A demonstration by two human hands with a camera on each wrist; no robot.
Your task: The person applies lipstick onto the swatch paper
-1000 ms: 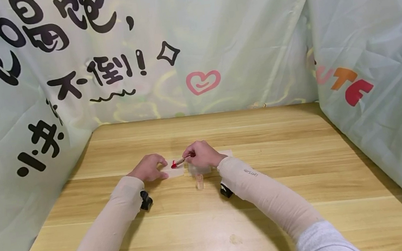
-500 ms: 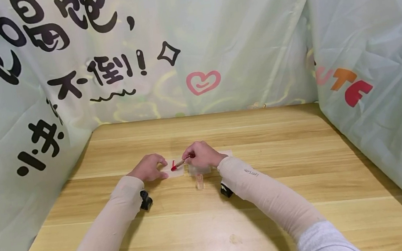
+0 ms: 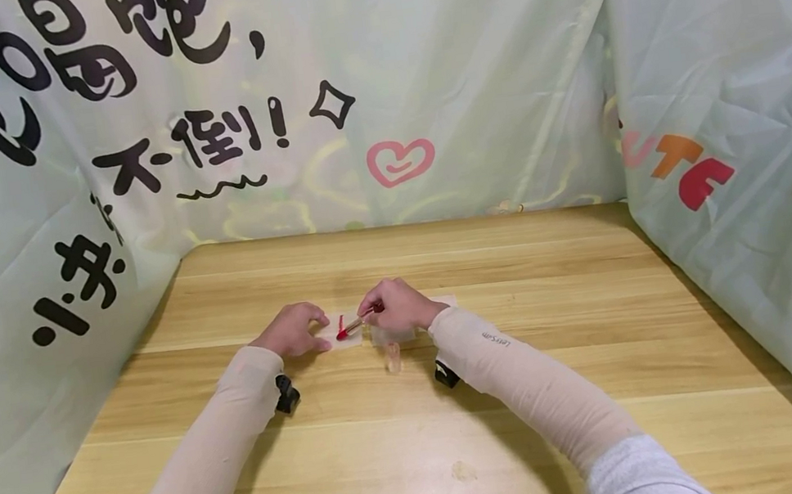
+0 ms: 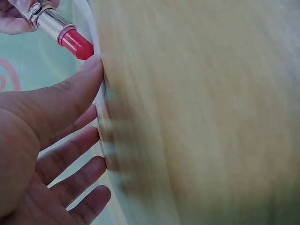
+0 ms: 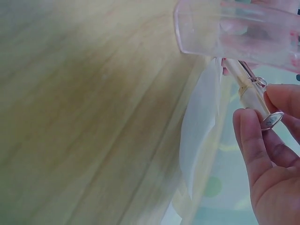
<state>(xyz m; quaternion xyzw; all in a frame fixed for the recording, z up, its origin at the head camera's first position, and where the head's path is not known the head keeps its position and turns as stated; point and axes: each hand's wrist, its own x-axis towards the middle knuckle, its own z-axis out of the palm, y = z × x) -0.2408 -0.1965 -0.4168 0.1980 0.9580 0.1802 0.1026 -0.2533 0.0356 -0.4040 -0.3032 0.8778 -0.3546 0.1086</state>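
Note:
My right hand (image 3: pixel 396 305) pinches an uncapped lipstick (image 3: pixel 351 328) with a shiny metallic case. Its red bullet, clear in the left wrist view, slants down to the left and meets a small white paper (image 3: pixel 352 342). A short red stroke (image 3: pixel 341 320) shows on this paper, just beyond the tip. At the paper's left side, my left hand (image 3: pixel 293 330) rests its thumb and spread fingertips, the thumb tip close beside the bullet (image 4: pixel 77 44). The right wrist view shows fingers and thumb around the lipstick's case (image 5: pixel 252 93).
A clear, pinkish cap (image 3: pixel 393 358) stands on the wooden table (image 3: pixel 420 442), just in front of my right hand. More pale sheet (image 3: pixel 394 335) lies partly under that hand; in the right wrist view a white sheet (image 5: pixel 199 126) lifts at its edge. Printed cloth (image 3: pixel 495 86) encloses the table.
The lipstick tip has moved slightly towards me and to the left, and the red stroke behind it shows more. My left hand stays in place.

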